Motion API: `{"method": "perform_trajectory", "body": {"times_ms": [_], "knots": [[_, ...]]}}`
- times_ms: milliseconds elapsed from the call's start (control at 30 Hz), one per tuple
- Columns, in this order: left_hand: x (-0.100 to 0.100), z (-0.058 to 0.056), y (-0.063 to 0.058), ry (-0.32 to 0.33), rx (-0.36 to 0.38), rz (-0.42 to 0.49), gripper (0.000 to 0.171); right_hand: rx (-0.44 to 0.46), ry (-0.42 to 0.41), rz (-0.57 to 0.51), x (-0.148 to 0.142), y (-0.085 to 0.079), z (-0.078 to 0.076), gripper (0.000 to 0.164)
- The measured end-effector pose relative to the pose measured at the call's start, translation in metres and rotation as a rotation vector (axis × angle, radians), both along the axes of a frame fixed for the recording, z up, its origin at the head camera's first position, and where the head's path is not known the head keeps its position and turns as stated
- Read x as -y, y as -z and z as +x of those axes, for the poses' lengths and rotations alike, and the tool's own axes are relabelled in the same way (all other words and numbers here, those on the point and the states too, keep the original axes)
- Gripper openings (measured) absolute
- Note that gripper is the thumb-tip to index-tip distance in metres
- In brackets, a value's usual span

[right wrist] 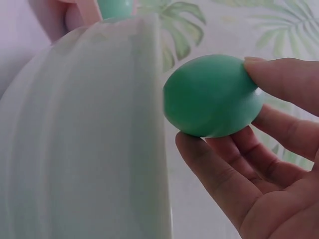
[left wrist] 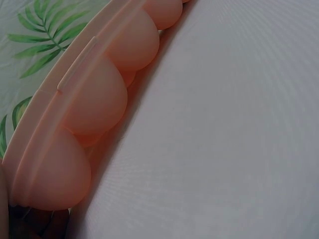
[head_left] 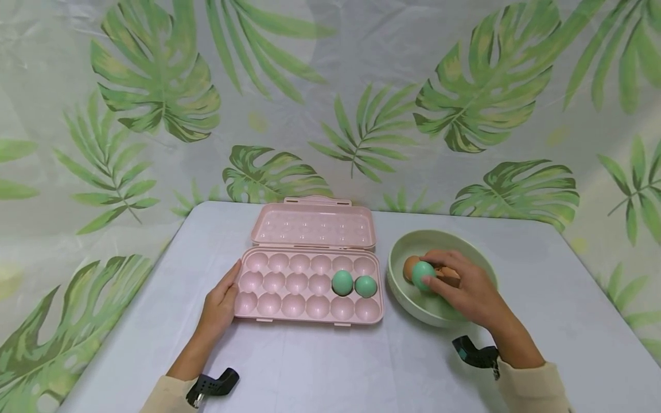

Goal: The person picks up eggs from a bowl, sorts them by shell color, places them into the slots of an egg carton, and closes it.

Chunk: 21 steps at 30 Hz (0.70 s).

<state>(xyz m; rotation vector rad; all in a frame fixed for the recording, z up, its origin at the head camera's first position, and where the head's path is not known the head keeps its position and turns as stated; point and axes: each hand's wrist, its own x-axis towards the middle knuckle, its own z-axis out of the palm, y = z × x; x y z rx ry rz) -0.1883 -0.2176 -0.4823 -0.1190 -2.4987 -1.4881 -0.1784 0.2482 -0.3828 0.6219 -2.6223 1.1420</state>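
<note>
A pink egg carton [head_left: 310,314] lies with its lid folded back. Two green eggs stand in its middle row at the right: one egg [head_left: 342,283] and, beside it, another egg [head_left: 365,286]. My left hand [head_left: 218,304] grips the carton's left end, some fingers hidden beneath it in the left wrist view. Over the pale green bowl [head_left: 405,298], my right hand [head_left: 467,284] pinches a third green egg [right wrist: 213,97] between thumb and fingertips. In the right wrist view that egg is above the bowl's rim. Brown eggs [head_left: 411,267] lie in the bowl, partly covered by the right hand.
The carton's lid [head_left: 313,225] lies toward the table's back edge. A white cloth [head_left: 330,367] covers the table. Behind it hangs a leaf-patterned sheet [head_left: 289,115]. The bowl stands close to the carton's right end.
</note>
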Motion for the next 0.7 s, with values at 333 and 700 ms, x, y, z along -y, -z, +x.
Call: {"method": "perform_trajectory", "body": {"times_ms": [333,700], "knots": [[0.000,0.000,0.001,-0.009,0.015,0.005,0.046,0.009,-0.040,-0.097,0.015,-0.004,-0.006,0.036],[0.000,0.000,0.002,-0.004,-0.002,0.017,0.045,-0.019,-0.109,-0.160,0.037,-0.008,-0.014,0.034]]}}
